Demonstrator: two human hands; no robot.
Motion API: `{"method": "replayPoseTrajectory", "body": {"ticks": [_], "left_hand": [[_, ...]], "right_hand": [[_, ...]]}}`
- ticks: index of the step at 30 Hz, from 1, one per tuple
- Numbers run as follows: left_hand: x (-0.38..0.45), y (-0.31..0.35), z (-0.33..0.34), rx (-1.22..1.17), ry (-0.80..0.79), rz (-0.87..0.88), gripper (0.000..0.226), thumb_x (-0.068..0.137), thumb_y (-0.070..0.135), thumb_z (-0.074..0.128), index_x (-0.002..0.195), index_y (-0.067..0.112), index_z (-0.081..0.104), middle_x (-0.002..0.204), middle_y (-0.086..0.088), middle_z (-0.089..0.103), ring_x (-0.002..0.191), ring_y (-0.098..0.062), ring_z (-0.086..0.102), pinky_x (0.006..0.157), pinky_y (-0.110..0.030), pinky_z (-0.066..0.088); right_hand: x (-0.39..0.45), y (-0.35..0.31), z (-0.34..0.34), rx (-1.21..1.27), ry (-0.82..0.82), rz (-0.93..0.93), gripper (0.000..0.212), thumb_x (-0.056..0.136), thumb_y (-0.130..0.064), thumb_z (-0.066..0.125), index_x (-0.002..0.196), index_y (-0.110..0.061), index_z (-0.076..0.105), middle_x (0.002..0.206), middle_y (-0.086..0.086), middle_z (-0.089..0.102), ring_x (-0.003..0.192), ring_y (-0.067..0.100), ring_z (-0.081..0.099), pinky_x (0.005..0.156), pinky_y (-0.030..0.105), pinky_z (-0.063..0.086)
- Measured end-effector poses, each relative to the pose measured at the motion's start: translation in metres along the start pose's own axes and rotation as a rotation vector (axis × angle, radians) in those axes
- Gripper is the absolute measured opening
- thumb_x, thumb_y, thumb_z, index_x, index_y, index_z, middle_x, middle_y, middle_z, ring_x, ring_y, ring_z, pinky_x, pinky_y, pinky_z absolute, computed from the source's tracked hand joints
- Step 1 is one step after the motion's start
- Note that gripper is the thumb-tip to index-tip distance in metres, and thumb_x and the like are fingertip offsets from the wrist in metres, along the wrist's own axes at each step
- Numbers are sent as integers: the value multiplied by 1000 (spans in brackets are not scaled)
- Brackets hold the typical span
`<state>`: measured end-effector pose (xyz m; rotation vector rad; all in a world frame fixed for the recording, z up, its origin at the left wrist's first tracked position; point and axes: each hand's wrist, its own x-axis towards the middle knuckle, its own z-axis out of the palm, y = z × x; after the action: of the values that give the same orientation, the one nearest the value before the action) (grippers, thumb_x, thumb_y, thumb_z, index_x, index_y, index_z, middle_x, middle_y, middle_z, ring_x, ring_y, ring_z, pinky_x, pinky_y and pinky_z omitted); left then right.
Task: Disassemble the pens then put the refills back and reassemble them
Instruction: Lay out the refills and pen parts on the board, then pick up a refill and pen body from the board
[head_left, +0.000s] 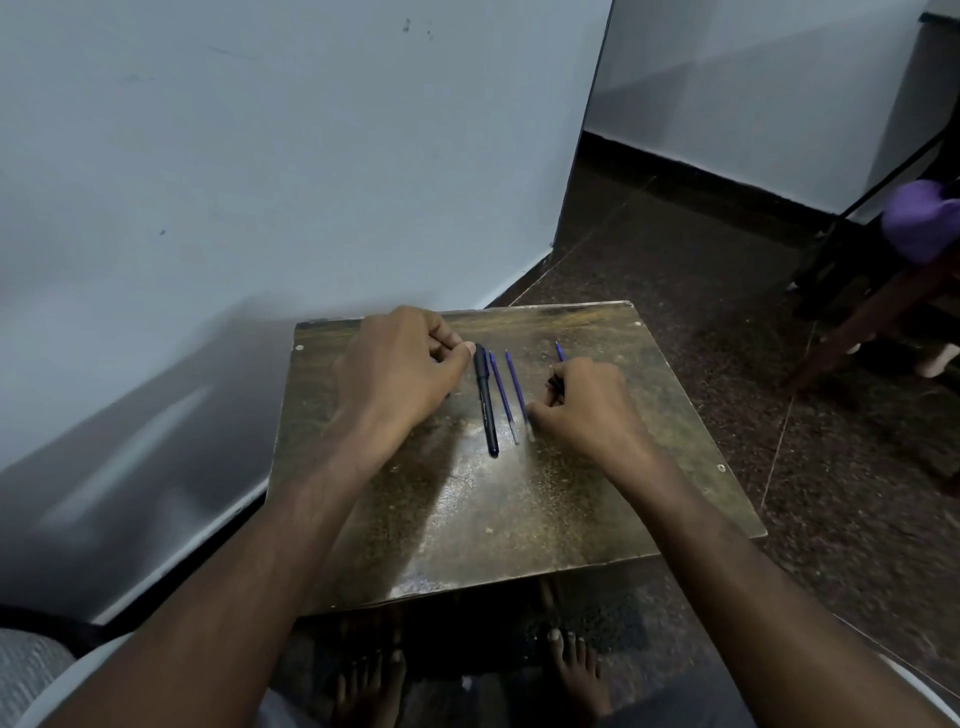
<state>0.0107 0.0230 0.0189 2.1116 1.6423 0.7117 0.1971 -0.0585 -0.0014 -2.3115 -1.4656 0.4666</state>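
On the table (467, 519), my left hand (400, 364) curls beside the black pen (485, 400); two refills (503, 395) lie right of it, my right hand (587, 405) gripping a third.

Surface (519, 519): small, square-ish, worn brown-gold top with glare patches; pale round studs near its corners. Stands close to a pale blue-grey wall (260, 156), which carries a few dark scuff marks. Dark skirting strip (701, 171) runs along the wall base at far right. Floor (701, 312): dark speckled stone, thin joint lines. Right edge: dark wooden furniture leg (857, 332), tilted; purple cloth bundle (922, 221) above it. Lower left corner: grey textured fabric (26, 670). Two bare feet (576, 675) on the floor below the surface's near edge
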Motion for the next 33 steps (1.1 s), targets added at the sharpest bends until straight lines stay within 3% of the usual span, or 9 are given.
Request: {"method": "replayPoseTrajectory", "body": {"ticks": [4, 8, 10, 14, 18, 21, 26, 29, 33], "left_hand": [[2, -1, -3, 5, -14, 14, 25, 91, 58, 76, 82, 34, 76, 69, 20, 71, 70, 5, 65, 62, -25, 49], [1, 1, -5, 4, -20, 37, 25, 92, 57, 77, 80, 35, 74, 69, 20, 69, 68, 8, 63, 58, -20, 44], [0, 1, -4, 5, -20, 55, 24, 92, 56, 77, 79, 37, 73, 68, 21, 69, 69, 6, 65, 59, -21, 47], [-3, 4, -2, -22, -106, 105, 19, 93, 53, 78, 80, 39, 74, 70, 24, 70, 69, 7, 66, 55, -20, 44], [-5, 8, 3, -188, -201, 91, 15, 94, 45, 81, 93, 31, 87, 76, 19, 76, 71, 11, 67, 56, -6, 43], [-6, 11, 3, -358, -264, 24, 21, 92, 47, 83, 99, 28, 89, 84, 12, 84, 78, 4, 75, 69, -13, 54], [-4, 17, 2, -549, -229, -92, 14, 89, 33, 90, 98, 22, 88, 86, 1, 86, 85, -12, 83, 77, -30, 68], [-1, 15, 1, -747, -176, -177, 12, 90, 25, 90, 97, 16, 86, 82, -4, 85, 80, -15, 83, 64, -19, 63], [6, 7, -2, -885, -108, -185, 13, 92, 27, 88, 100, 17, 83, 80, -1, 85, 75, -7, 81, 69, -16, 62]], "right_hand": [[3, 3, -6, -3, 40, 27, 21, 93, -13, 76, 74, -7, 75, 74, 7, 75, 70, 18, 71, 50, 23, 42], [4, 0, 0, -45, -2, 49, 24, 92, -18, 79, 70, -9, 76, 65, 2, 69, 60, 9, 64, 45, 19, 34], [6, -3, 3, -64, -12, 59, 25, 92, -14, 74, 69, -4, 70, 63, 4, 63, 57, 16, 59, 44, 25, 33], [5, -10, 8, -119, -30, 32, 38, 91, -20, 71, 61, -16, 48, 61, 0, 50, 52, 15, 47, 45, 29, 29], [6, -12, -3, -34, 77, -14, 39, 90, -22, 67, 55, -14, 50, 43, -1, 48, 40, 11, 44, 38, 27, 29], [6, -18, -9, 134, 113, -135, 32, 93, -34, 71, 68, -15, 68, 55, -4, 60, 49, 6, 50, 47, 25, 37], [-5, -22, -4, 295, 95, -249, 23, 95, -33, 75, 76, -23, 69, 51, -11, 55, 46, 1, 50, 48, 14, 38], [-5, -19, -9, 384, 74, -241, 23, 95, -43, 81, 84, -24, 75, 58, -12, 58, 50, -1, 51, 50, 12, 38], [-4, -11, -12, 481, -26, -122, 24, 99, -42, 76, 96, -19, 78, 79, -4, 73, 69, 6, 63, 64, 27, 49]]}}
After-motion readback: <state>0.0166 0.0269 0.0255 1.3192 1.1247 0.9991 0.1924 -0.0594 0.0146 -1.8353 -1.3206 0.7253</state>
